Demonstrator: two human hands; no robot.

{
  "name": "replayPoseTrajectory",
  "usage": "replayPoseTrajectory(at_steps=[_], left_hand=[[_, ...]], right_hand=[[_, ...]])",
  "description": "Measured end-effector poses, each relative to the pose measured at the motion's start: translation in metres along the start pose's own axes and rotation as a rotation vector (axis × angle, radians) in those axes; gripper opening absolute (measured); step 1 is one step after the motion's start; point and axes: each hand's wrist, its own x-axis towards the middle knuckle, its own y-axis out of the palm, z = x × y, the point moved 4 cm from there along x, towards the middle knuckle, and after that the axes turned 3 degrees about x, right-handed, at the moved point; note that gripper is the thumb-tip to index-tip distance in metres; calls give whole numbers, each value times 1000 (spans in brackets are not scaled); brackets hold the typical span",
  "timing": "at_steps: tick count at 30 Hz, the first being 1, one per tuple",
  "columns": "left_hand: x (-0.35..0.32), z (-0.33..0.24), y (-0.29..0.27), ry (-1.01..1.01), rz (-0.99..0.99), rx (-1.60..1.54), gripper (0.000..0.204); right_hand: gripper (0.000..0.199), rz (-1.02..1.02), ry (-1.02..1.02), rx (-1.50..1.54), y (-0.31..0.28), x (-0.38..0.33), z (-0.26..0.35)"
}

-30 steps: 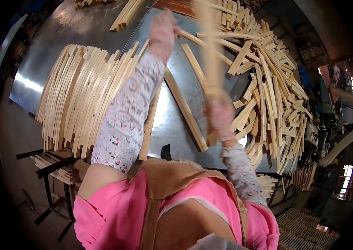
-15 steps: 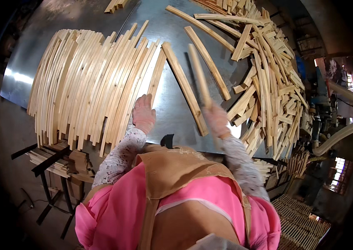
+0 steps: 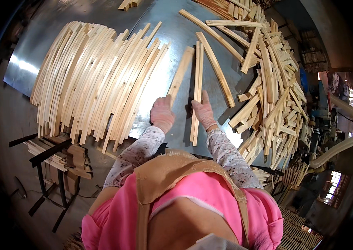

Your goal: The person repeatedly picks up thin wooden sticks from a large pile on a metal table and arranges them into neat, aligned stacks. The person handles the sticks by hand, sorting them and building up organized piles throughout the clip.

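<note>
A grey metal surface [image 3: 182, 121] spreads under nearly everything, bare through the middle, perhaps to leave both hands some room. Along its right side lies a heap of sticks [image 3: 282, 108], crossed at all angles, as if tipped there without sorting. On the left is a row of sticks [image 3: 85, 79], laid side by side and running roughly the same way; their ends are uneven, so the closeness seems to matter more than a flush edge. Below that, a black metal stand [image 3: 50, 151] bears more stacked wood.

Between row and heap are the loose pieces. A slanting stick [image 3: 216, 68] lies nearest the heap, and a pair of sticks [image 3: 197, 79] stands edge to edge beside it, probably kept parallel by touch. Left of the pair, a broad stick [image 3: 180, 71] tilts away from the person.

The left hand [image 3: 162, 114] is closed over the broad stick's near end, likely the easiest part to reach. The right hand [image 3: 203, 111] touches the pair, forefinger along its right edge; whether it grips, I cannot tell.
</note>
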Motion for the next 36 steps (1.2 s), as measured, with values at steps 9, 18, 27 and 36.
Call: replayPoseTrajectory(at_steps=[9, 18, 27, 36], left_hand=[[-37, 7, -106, -111, -217, -136, 103], [-20, -26, -130, -270, -93, -445, 81], [26, -26, -125, -281, -203, -610, 54], [-39, -1, -87, -107, -57, -690, 43]], right_hand=[[59, 767, -226, -361, 148, -40, 74], [64, -409, -206, -776, -148, 133, 15], [52, 758, -577, -472, 132, -29, 26], [55, 199, 34, 1240, -20, 117, 163]])
